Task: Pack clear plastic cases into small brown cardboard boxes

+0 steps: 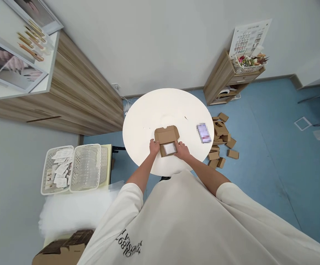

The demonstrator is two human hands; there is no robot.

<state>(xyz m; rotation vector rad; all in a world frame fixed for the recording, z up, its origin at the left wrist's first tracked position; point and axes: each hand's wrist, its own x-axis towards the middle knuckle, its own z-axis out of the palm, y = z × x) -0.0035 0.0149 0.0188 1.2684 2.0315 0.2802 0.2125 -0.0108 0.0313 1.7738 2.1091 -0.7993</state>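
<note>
A small brown cardboard box (166, 134) lies open on the round white table (149, 114), its lid flap folded back and a white item (169, 148) inside. My left hand (154, 147) grips the box's left side with curled fingers. My right hand (182, 150) holds its right side, fingers closed on the edge. Both hands are at the near edge of the table.
A phone (203, 133) lies on the table to the right. Several small cardboard boxes (221, 140) are scattered on the blue floor beyond it. Two white baskets (74, 168) stand at the left, a wooden cabinet (224, 79) at the back right.
</note>
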